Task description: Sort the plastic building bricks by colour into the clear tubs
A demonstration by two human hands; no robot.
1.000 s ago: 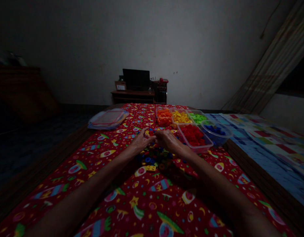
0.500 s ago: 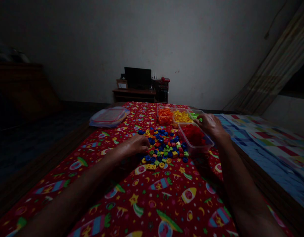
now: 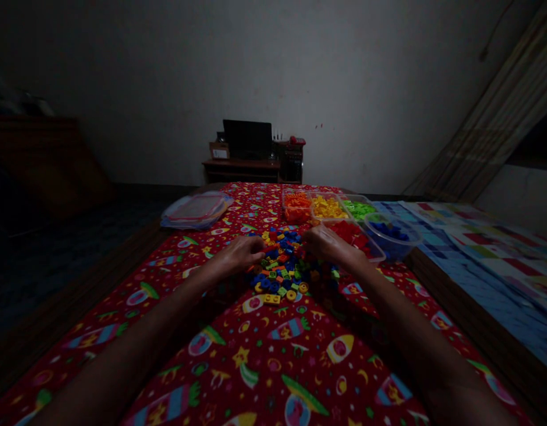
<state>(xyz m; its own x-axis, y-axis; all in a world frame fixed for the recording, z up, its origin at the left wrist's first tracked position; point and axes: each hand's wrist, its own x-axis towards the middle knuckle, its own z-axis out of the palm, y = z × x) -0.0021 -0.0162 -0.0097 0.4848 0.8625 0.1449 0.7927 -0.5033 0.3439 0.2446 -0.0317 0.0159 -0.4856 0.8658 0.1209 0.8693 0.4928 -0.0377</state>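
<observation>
A mixed pile of small plastic building bricks (image 3: 280, 269) in blue, yellow, green, orange and red lies on a red patterned cloth (image 3: 291, 355). At the pile's left edge is my left hand (image 3: 244, 253), its fingers curled and close together. My right hand (image 3: 323, 242) reaches over the pile's right side, in front of the container of red bricks (image 3: 350, 236); its fingers bend down towards the bricks. Whatever either hand pinches is too dark and small to make out.
Behind the pile stand clear containers of orange bricks (image 3: 297, 206), yellow bricks (image 3: 329, 207) and green bricks (image 3: 359, 209). A round tub of blue bricks (image 3: 392, 236) sits at the right. Stacked lids (image 3: 196, 210) lie at the far left.
My right hand has come left and nearer, from the green container with a green brick at its fingers, down to the pile. My left hand has shifted slightly at the pile's edge.
</observation>
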